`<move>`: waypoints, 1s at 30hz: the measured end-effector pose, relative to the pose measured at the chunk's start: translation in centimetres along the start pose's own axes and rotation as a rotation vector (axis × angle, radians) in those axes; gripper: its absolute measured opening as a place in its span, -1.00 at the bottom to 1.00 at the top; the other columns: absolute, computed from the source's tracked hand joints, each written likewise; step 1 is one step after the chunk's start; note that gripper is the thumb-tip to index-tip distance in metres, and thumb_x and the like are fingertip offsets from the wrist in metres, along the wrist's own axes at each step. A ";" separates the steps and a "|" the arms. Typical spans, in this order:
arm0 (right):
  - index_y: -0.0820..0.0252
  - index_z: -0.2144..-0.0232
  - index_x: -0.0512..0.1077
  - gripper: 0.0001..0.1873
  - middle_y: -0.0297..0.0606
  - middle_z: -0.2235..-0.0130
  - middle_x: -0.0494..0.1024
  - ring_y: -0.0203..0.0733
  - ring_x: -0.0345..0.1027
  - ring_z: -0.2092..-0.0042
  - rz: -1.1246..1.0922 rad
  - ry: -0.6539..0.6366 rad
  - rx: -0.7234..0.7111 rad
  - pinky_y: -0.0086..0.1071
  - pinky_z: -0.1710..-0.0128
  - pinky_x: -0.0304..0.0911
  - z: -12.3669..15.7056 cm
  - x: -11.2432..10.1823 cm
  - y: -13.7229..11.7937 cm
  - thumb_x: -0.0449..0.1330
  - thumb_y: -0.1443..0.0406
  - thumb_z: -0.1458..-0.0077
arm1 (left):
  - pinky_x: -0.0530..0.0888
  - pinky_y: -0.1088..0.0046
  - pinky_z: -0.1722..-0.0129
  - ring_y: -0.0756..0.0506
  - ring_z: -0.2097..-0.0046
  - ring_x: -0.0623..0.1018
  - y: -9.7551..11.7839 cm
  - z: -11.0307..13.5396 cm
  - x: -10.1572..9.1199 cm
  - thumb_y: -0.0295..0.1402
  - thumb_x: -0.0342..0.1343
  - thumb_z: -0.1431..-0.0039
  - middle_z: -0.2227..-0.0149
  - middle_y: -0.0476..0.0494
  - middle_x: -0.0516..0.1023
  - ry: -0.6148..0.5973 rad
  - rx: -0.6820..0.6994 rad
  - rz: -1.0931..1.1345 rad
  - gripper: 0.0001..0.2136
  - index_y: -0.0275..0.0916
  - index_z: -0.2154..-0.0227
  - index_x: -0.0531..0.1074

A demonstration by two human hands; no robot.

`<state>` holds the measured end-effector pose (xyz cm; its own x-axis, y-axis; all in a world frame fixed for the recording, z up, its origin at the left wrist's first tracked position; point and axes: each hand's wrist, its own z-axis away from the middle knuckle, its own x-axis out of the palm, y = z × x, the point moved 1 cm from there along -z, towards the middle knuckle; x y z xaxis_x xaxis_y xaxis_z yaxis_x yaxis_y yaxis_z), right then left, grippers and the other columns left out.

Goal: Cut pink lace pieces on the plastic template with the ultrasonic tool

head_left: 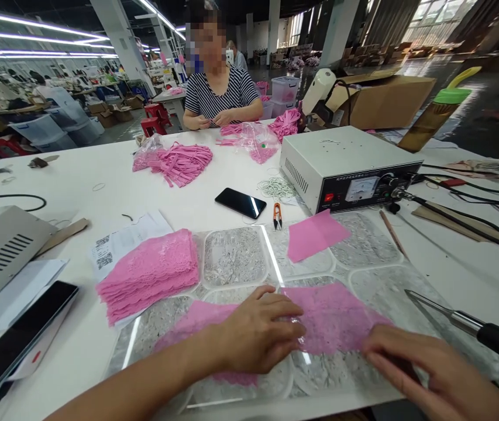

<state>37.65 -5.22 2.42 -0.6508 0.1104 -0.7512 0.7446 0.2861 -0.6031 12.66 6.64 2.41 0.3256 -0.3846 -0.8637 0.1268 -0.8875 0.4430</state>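
Note:
A sheer pink fabric piece (334,318) lies over the marbled mat (236,257) in front of me. My right hand (433,362) pinches its right edge between thumb and fingers. At its left end, my left hand (264,330) rests palm down, fingers bent and somewhat apart, fingertips touching the cloth. A shiny clear bit shows by those fingertips; I cannot tell what it is. Beneath my left hand and forearm lies another pink fabric piece (196,321), partly hidden. A smaller pink piece (317,235) sits farther back on the mat.
Left of the mat stands a stack of pink lace pieces (150,272). A metal-tipped tool with a black handle (472,324) juts in from the right. Behind the mat are orange thread snips (278,216), a phone (240,203) and a control box (341,164). A co-worker (223,93) sits opposite.

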 end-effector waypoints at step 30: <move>0.04 0.19 0.44 -0.79 -0.22 0.28 0.49 -0.14 0.40 0.22 0.049 0.207 -0.207 -0.33 0.29 0.41 -1.0 2.2 0.6 0.12 0.41 -0.16 | 0.12 0.31 -0.25 -0.07 -0.13 0.40 0.9 -0.6 0.4 -0.32 -0.07 -0.34 -0.07 -0.14 0.46 -0.020 0.059 -0.172 -0.79 -0.23 0.08 0.41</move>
<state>36.54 -3.82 0.72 -0.6471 0.3143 -0.6946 0.7435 0.4616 -0.4838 13.47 5.87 2.63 0.2848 -0.2306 -0.9304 0.1232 -0.9538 0.2740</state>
